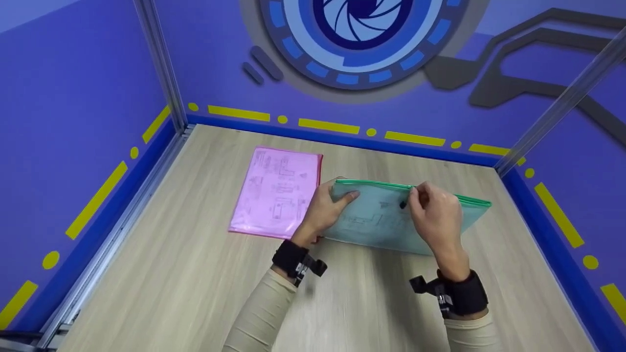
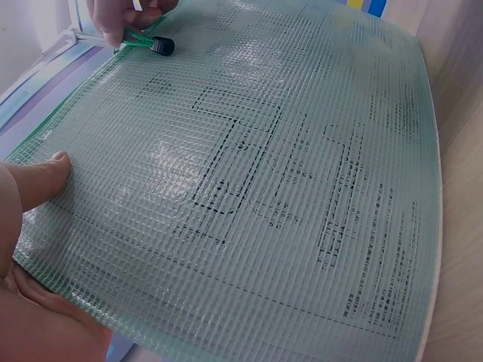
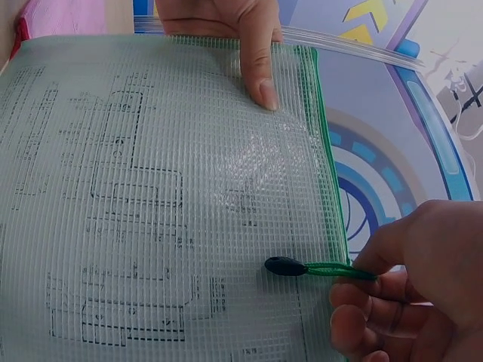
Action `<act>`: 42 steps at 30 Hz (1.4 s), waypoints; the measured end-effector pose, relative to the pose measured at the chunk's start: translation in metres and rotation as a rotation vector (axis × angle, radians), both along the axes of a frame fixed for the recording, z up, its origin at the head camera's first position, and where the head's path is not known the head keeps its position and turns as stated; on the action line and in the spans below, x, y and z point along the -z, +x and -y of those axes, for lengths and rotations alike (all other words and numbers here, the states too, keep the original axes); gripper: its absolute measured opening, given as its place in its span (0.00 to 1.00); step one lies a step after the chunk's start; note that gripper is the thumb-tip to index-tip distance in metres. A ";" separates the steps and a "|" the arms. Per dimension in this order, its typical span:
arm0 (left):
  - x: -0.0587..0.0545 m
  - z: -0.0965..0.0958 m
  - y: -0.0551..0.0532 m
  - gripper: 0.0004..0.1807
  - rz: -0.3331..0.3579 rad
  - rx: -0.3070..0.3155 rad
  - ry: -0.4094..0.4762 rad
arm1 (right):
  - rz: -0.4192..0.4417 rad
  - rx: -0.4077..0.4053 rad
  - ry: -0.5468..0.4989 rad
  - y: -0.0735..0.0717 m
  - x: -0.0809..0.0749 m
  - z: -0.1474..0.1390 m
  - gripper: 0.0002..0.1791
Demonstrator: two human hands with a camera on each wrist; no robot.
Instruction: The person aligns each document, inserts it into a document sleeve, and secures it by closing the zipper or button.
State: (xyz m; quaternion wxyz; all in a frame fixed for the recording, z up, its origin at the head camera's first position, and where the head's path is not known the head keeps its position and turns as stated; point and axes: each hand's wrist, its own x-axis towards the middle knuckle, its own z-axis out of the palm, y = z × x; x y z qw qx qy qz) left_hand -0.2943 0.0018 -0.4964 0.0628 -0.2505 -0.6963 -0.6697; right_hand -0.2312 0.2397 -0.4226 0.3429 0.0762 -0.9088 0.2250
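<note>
A green mesh zip pouch (image 1: 376, 215) with a printed sheet inside is held tilted up over the table. My left hand (image 1: 325, 205) grips its left end, thumb on the near face and the other fingers behind. At the top edge runs a green zipper (image 1: 371, 184). My right hand (image 1: 436, 215) pinches the zipper slider's green cord pull between thumb and fingers; the pull's black tip (image 3: 284, 266) hangs free against the mesh. Right of that hand, the zipper edge looks parted in the head view. Behind the left hand lies a pink zip pouch (image 1: 274, 195), also holding a printed sheet.
The wood-grain table (image 1: 195, 274) has blue printed panels (image 1: 210, 63) along its back and sides. Metal frame posts (image 1: 159, 63) stand at the corners. Each wrist wears a black strap (image 1: 462, 292) with a small camera.
</note>
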 end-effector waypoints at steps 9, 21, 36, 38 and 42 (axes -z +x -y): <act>0.001 0.001 -0.003 0.12 -0.009 -0.006 0.011 | -0.006 0.014 -0.011 0.000 0.000 -0.011 0.09; -0.002 0.005 -0.004 0.13 -0.023 -0.004 0.007 | -0.032 -0.001 -0.009 -0.001 0.000 -0.020 0.09; 0.000 0.004 -0.003 0.13 -0.013 0.010 0.021 | -0.041 0.040 0.023 0.001 0.000 -0.036 0.09; 0.001 0.004 -0.004 0.13 -0.014 0.012 0.018 | -0.047 0.046 0.030 0.001 0.000 -0.037 0.09; 0.002 0.005 -0.006 0.13 -0.008 0.023 0.017 | -0.059 0.062 0.032 0.001 0.001 -0.041 0.10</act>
